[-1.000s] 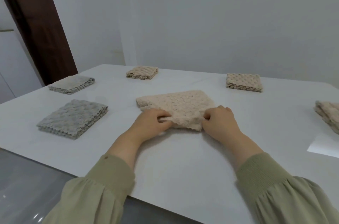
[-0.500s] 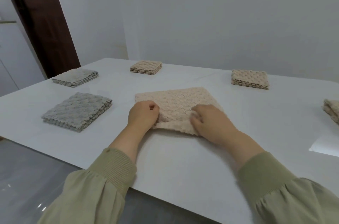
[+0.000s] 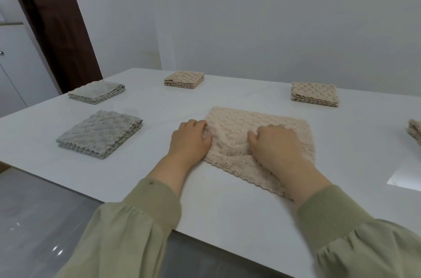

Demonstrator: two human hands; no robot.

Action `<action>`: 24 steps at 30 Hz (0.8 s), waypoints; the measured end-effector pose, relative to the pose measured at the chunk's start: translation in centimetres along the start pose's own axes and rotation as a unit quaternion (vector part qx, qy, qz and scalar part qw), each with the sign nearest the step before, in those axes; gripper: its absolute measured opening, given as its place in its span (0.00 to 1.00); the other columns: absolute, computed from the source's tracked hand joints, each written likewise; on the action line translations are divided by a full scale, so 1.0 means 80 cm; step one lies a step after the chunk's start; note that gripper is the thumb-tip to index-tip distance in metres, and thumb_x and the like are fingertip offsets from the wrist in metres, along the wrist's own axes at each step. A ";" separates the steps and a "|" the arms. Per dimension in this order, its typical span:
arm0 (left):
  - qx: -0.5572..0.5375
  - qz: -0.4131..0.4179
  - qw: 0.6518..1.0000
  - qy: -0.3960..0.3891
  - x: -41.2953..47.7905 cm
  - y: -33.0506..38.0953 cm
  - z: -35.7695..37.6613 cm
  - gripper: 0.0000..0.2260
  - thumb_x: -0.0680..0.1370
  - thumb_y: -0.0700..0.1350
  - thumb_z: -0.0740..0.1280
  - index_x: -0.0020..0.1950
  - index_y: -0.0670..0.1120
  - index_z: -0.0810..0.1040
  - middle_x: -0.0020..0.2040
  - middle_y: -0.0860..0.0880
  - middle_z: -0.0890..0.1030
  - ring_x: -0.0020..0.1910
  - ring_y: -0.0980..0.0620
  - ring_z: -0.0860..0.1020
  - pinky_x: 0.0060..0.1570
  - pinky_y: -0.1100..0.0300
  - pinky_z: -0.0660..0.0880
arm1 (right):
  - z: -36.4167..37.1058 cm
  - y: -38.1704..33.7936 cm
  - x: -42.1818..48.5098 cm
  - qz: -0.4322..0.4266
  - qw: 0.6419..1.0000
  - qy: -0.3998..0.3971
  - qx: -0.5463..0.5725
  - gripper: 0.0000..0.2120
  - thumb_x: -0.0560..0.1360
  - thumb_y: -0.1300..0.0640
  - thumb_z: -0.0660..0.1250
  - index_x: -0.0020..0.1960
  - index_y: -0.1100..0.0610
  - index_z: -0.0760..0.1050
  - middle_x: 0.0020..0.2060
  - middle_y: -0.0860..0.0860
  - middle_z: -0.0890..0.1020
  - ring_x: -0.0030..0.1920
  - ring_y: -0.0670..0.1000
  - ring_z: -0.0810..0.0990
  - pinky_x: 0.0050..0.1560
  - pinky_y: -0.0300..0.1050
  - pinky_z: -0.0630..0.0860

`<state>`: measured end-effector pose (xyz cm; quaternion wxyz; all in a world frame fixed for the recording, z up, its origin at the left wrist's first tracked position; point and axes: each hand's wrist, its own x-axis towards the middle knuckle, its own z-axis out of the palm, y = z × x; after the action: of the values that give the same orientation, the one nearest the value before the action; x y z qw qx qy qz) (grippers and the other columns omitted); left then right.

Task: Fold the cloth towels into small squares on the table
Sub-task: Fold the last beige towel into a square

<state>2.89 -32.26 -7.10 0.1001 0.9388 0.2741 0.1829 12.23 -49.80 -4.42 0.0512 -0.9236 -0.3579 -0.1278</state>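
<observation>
A beige textured towel (image 3: 257,122) lies flat in the middle of the white table (image 3: 239,204), folded into a broad rectangle. My left hand (image 3: 190,139) sits at the towel's left edge, fingers curled and thumb pinching the cloth there. My right hand (image 3: 279,146) rests on the middle of the towel with its fingers curled into the fabric, which puckers in ridges between the two hands. The towel's near right corner is hidden under my right wrist.
Folded squares sit around the table: two grey towels (image 3: 100,134) (image 3: 96,92) on the left, beige ones at the back (image 3: 184,79) (image 3: 314,94), and another at the right edge (image 3: 414,129). A dark door (image 3: 52,15) stands back left. The table's near edge runs under my forearms.
Both hands left the towel's near edge and slid leftward and onto it. The left hand is at the left edge, the right hand is on the middle. The view has moved closer.
</observation>
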 end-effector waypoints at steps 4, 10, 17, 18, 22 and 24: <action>-0.061 -0.002 0.998 -0.005 -0.004 0.000 -0.003 0.18 0.77 0.49 0.62 0.67 0.50 0.71 0.56 0.48 0.75 0.59 0.47 0.71 0.57 0.53 0.70 | 0.033 0.010 0.007 -0.025 0.986 -0.161 0.044 0.30 0.78 0.37 0.44 0.77 0.49 0.51 0.77 0.51 0.52 0.76 0.56 0.49 0.71 0.64 0.49; -0.153 -0.059 0.973 0.165 -0.023 0.007 -0.029 0.13 0.74 0.40 0.60 0.52 0.49 0.81 0.37 0.50 0.77 0.39 0.48 0.75 0.41 0.58 0.71 | 0.032 0.024 0.013 -0.064 0.983 -0.161 0.058 0.28 0.80 0.40 0.45 0.77 0.47 0.48 0.78 0.49 0.48 0.77 0.54 0.46 0.73 0.62 0.45; -0.126 0.127 0.947 0.268 -0.018 0.013 -0.023 0.17 0.73 0.46 0.56 0.52 0.42 0.82 0.49 0.46 0.81 0.53 0.47 0.74 0.53 0.58 0.70 | 0.021 0.037 0.013 -0.099 0.978 -0.165 0.082 0.29 0.78 0.37 0.49 0.77 0.42 0.47 0.77 0.48 0.45 0.77 0.53 0.42 0.73 0.59 0.38; -0.135 0.147 0.960 0.196 -0.018 0.015 -0.021 0.19 0.74 0.48 0.56 0.58 0.44 0.80 0.56 0.47 0.80 0.59 0.48 0.72 0.60 0.57 0.67 | 0.019 0.036 0.011 -0.100 0.976 -0.169 0.090 0.31 0.77 0.34 0.49 0.76 0.41 0.46 0.77 0.47 0.44 0.77 0.53 0.41 0.73 0.60 0.37; -0.039 0.137 0.983 -0.114 -0.017 0.013 -0.006 0.25 0.79 0.58 0.56 0.75 0.53 0.62 0.76 0.53 0.59 0.76 0.53 0.52 0.74 0.53 0.50 | 0.013 0.038 0.006 -0.099 0.962 -0.243 0.069 0.38 0.71 0.27 0.50 0.76 0.38 0.43 0.77 0.46 0.41 0.77 0.52 0.39 0.71 0.63 0.36; -0.040 0.123 0.981 -0.143 -0.019 0.009 -0.008 0.23 0.78 0.57 0.60 0.72 0.55 0.66 0.74 0.54 0.65 0.73 0.54 0.59 0.72 0.56 0.56 | 0.009 0.042 0.006 -0.113 0.956 -0.266 0.059 0.38 0.71 0.27 0.51 0.75 0.38 0.41 0.77 0.47 0.40 0.76 0.52 0.38 0.72 0.64 0.37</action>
<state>1.78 -33.65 -6.76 0.1528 0.9771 0.1315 0.0684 14.97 -51.81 -5.03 -0.0063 -0.8730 -0.4676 0.1385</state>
